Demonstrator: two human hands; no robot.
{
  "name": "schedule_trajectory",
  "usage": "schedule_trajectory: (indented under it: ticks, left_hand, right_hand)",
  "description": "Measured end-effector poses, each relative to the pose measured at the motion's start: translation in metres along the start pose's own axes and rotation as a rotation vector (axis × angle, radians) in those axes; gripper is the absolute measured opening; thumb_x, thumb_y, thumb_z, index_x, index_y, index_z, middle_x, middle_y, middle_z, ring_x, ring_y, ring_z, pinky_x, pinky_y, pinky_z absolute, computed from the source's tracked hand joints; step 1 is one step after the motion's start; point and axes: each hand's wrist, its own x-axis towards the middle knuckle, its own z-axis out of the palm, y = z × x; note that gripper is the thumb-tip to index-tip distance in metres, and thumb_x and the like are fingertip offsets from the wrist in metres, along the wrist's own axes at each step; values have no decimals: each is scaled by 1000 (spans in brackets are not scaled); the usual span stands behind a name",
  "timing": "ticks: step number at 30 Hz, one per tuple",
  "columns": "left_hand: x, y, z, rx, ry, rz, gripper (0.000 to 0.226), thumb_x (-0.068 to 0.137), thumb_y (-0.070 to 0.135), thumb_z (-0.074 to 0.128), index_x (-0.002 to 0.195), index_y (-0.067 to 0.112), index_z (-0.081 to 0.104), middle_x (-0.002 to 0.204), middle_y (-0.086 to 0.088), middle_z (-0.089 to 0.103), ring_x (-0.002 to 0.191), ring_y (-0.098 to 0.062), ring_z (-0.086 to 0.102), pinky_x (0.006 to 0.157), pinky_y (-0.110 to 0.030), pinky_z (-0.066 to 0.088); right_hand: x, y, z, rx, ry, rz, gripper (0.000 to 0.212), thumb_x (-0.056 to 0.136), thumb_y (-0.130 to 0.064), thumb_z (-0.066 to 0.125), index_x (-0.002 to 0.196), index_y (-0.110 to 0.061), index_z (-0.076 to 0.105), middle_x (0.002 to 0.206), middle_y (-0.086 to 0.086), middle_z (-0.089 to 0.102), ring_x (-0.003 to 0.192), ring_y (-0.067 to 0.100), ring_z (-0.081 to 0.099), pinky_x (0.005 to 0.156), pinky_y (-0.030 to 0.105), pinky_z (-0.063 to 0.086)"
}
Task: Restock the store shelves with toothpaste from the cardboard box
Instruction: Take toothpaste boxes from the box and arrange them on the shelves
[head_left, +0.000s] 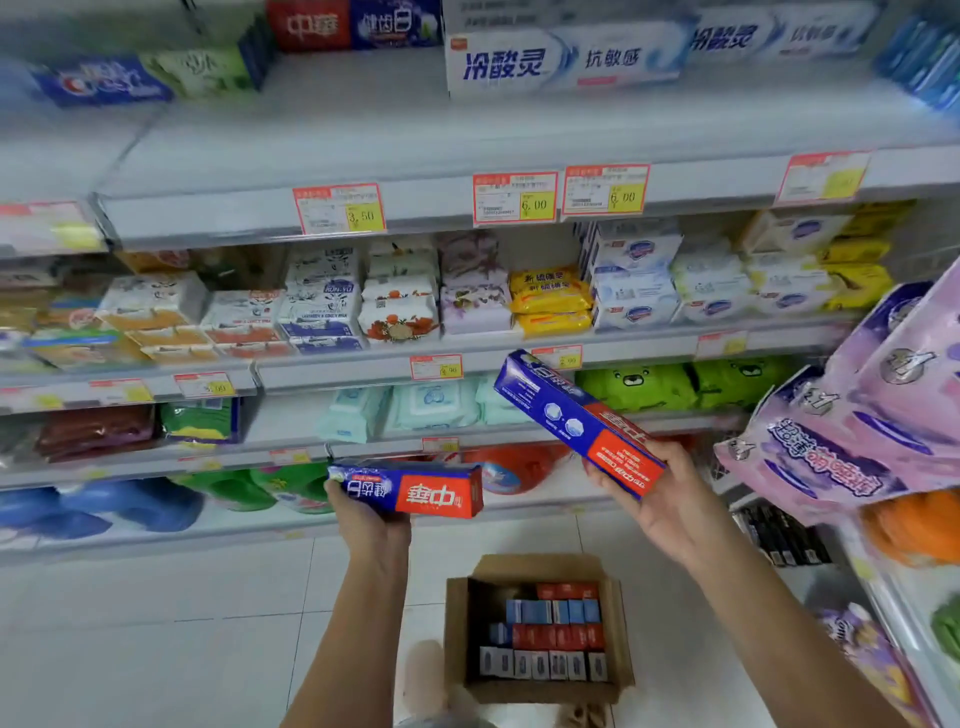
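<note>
My left hand (366, 519) grips a red-and-blue toothpaste box (410, 488) from below, held level and upside down. My right hand (657, 499) holds a second red-and-blue toothpaste box (574, 418) by its red end, tilted up to the left. Both boxes hang in front of the lower shelves. On the floor below stands an open cardboard box (457, 629) with several toothpaste cartons standing on end in rows. On the top shelf (363, 140) lie a matching red-and-blue box (353, 23) and white toothpaste boxes (563, 60), with a bare stretch in front of them.
The shelf below the top one carries soap and wipe packs (322, 301); lower shelves hold wet wipes (431, 405) and detergent bottles (130, 504). Price tags (340, 208) line the shelf edges. Pink packs (883, 405) hang on a rack at the right. My foot (426, 675) is beside the carton.
</note>
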Motion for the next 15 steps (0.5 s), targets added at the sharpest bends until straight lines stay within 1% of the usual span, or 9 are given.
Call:
schedule_trajectory:
  ticks: [2, 3, 4, 5, 6, 8, 10, 11, 15]
  left_hand:
    - [-10, 5, 9, 92, -33, -45, 48, 95, 56, 38, 127, 22, 49, 107, -7, 63, 87, -23, 62, 80, -42, 51]
    - [-17, 6, 15, 121, -50, -72, 50, 95, 58, 37, 127, 21, 49, 109, -9, 62, 88, -25, 61, 84, -45, 49]
    - [-23, 8, 20, 135, -60, -100, 52, 94, 60, 37, 127, 21, 49, 109, -10, 61, 89, -26, 60, 88, -47, 47]
    - [-29, 10, 26, 146, -68, -131, 55, 93, 62, 36, 126, 20, 50, 106, -10, 61, 89, -27, 59, 90, -48, 46]
    - [-35, 12, 31, 158, -81, -159, 55, 92, 64, 35, 121, 19, 52, 101, -9, 61, 88, -27, 59, 88, -47, 46]
    - [-45, 15, 41, 133, -147, -210, 58, 91, 68, 30, 105, 18, 57, 82, -7, 62, 74, -22, 59, 73, -38, 49]
    - [-52, 16, 46, -15, -262, -279, 63, 88, 71, 31, 92, 18, 63, 62, -1, 60, 54, -14, 59, 56, -23, 51]
    - [-54, 17, 46, -101, -328, -304, 65, 83, 73, 35, 91, 17, 67, 58, 2, 60, 51, -11, 59, 52, -20, 52]
    - [-52, 22, 46, -263, -585, -355, 72, 60, 73, 60, 96, 11, 70, 62, 5, 58, 54, -7, 58, 60, -17, 54]
  right_hand:
    - [-8, -8, 9, 13, -24, 7, 46, 85, -25, 53, 126, -5, 48, 97, 19, 68, 80, 29, 71, 57, 27, 59]
    - [-11, -11, 12, 15, -29, 15, 45, 86, -26, 54, 125, -6, 48, 95, 18, 69, 80, 28, 71, 57, 27, 59]
    - [-14, -12, 17, 12, -39, 24, 49, 81, -27, 62, 123, -6, 50, 95, 18, 69, 81, 29, 71, 57, 28, 59]
    - [-17, -12, 22, 5, -45, 16, 62, 69, -28, 77, 121, -6, 51, 96, 19, 70, 82, 29, 71, 57, 28, 59]
    - [-20, -12, 29, -15, -61, 19, 79, 52, -29, 90, 118, -6, 53, 95, 19, 70, 83, 30, 71, 57, 29, 59]
    - [-22, -12, 37, -49, -77, 23, 99, 28, -30, 97, 115, -7, 54, 94, 19, 71, 85, 30, 71, 57, 28, 59]
    - [-24, -10, 46, -68, -101, 27, 103, 26, -31, 98, 116, -7, 54, 96, 19, 71, 86, 30, 70, 58, 28, 59]
    - [-24, -9, 49, -74, -113, 29, 104, 26, -32, 98, 117, -7, 54, 97, 19, 71, 86, 31, 70, 59, 28, 59]
    - [-23, -6, 64, -66, -134, 32, 109, 27, -30, 98, 123, -6, 51, 103, 22, 68, 88, 33, 69, 60, 30, 60]
